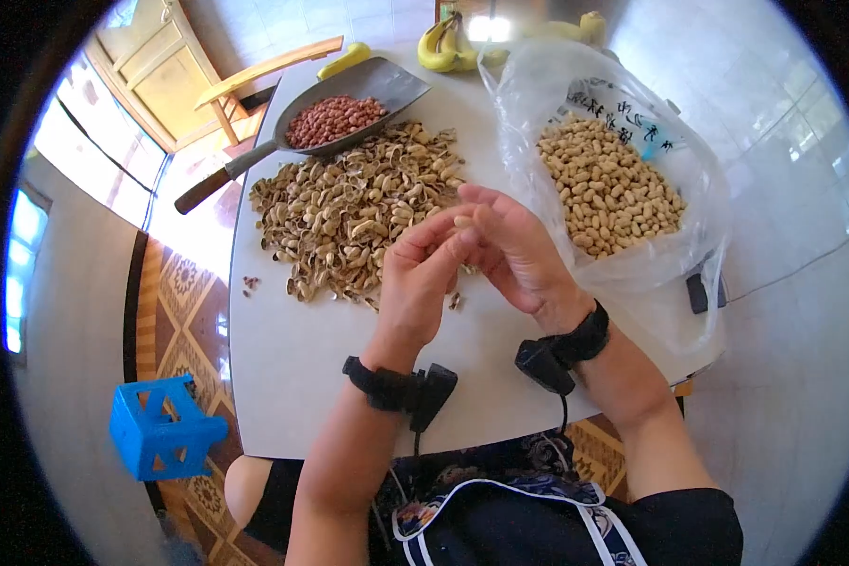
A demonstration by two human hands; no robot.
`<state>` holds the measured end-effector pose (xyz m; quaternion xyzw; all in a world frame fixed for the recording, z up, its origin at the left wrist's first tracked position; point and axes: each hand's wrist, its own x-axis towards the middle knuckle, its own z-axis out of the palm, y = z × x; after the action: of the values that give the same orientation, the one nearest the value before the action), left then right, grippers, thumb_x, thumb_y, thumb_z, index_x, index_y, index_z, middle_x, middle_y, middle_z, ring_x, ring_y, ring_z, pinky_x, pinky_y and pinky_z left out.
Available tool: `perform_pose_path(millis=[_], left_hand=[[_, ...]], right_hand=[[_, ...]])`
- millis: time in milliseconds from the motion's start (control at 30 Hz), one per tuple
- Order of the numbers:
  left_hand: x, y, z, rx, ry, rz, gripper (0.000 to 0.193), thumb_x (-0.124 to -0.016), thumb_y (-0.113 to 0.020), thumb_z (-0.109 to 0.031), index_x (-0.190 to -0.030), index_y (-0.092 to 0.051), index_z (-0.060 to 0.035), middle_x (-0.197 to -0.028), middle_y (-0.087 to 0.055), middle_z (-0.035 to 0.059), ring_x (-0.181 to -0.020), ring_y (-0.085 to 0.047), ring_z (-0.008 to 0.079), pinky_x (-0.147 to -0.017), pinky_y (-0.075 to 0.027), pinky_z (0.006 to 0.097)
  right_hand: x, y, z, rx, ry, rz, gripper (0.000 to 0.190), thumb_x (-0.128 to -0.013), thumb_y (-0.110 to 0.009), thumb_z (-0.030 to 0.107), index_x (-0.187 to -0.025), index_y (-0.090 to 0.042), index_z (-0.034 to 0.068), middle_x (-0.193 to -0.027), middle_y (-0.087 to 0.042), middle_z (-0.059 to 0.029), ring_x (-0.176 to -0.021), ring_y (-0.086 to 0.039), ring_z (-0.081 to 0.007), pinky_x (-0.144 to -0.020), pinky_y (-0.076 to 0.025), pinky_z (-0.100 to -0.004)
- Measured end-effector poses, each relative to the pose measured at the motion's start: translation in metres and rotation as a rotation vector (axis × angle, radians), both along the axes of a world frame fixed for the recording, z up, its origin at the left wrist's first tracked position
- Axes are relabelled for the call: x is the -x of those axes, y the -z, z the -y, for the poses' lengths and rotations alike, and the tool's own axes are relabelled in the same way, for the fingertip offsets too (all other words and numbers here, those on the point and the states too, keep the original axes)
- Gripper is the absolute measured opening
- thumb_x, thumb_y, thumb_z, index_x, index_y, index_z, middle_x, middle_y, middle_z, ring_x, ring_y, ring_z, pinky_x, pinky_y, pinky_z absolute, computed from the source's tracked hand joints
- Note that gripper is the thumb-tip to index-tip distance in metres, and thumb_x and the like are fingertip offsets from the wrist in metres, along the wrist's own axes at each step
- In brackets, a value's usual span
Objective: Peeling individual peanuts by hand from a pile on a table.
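Note:
Above the white table, my left hand [419,272] and my right hand [522,251] meet at the fingertips. A small pale peanut [463,221] shows pinched between them, though the fingers cover most of it. Just beyond my hands spreads a heap of cracked peanut shells [354,205]. Behind the heap, a metal scoop [403,79] with a dark handle holds red-skinned peanut kernels [336,122]. To the right of my right hand, a clear plastic bag [516,134] gapes wide, with unshelled peanuts [601,187] inside; it bears dark writing.
Bananas [440,46] lie at the table's [304,382] far edge, with another yellow fruit [344,61] behind the scoop. Several loose kernels [250,283] sit near the left edge. A black device [700,293] with a cable is by the bag. A blue plastic stool [163,428] stands on the floor, left.

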<state>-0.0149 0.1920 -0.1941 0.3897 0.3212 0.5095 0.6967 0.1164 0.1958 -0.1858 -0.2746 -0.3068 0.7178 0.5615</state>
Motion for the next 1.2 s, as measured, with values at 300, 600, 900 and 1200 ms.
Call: perform_pose_path(millis=[300, 600, 900, 1200], left_hand=[[0.002, -0.001, 0.002, 0.047, 0.029, 0.013, 0.029, -0.087, -0.059, -0.017, -0.112, -0.059, -0.0041, -0.074, -0.058, -0.0018, -0.054, -0.039, 0.0000, -0.045, -0.025, 0.0144], [0.002, -0.001, 0.007, -0.061, -0.048, 0.031, 0.022, -0.089, -0.053, -0.019, -0.097, -0.064, -0.0011, -0.067, -0.055, -0.0004, -0.051, -0.038, 0.0012, -0.045, -0.026, 0.0164], [-0.013, 0.004, 0.018, -0.014, -0.067, 0.016, 0.023, -0.091, -0.049, -0.019, -0.099, -0.061, -0.0010, -0.067, -0.050, -0.0063, -0.051, -0.034, 0.0003, -0.043, -0.022, 0.0162], [-0.012, 0.002, 0.014, 0.214, 0.071, 0.277, 0.017, -0.091, -0.043, -0.019, -0.079, -0.049, -0.0087, -0.064, -0.043, -0.0048, -0.048, -0.031, 0.0026, -0.041, -0.024, 0.0180]], right_hand=[[-0.004, 0.007, 0.003, -0.113, 0.064, 0.204, 0.036, -0.088, -0.057, 0.017, -0.118, -0.043, 0.002, -0.086, -0.059, -0.0025, -0.068, -0.052, -0.0068, -0.059, -0.044, -0.0201], [0.003, 0.013, 0.014, -0.338, 0.116, 0.599, 0.035, -0.091, -0.050, 0.015, -0.122, -0.041, 0.003, -0.085, -0.060, -0.0054, -0.067, -0.054, -0.0094, -0.059, -0.044, -0.0220], [0.008, 0.013, 0.024, -0.416, 0.354, 0.872, 0.031, -0.094, -0.039, 0.017, -0.120, -0.047, 0.002, -0.090, -0.061, -0.0106, -0.072, -0.058, -0.0145, -0.066, -0.046, -0.0266], [0.005, 0.009, 0.021, -0.487, 0.424, 0.948, 0.029, -0.092, -0.039, 0.014, -0.115, -0.052, 0.002, -0.074, -0.062, -0.0124, -0.064, -0.061, -0.0179, -0.059, -0.047, -0.0297]])
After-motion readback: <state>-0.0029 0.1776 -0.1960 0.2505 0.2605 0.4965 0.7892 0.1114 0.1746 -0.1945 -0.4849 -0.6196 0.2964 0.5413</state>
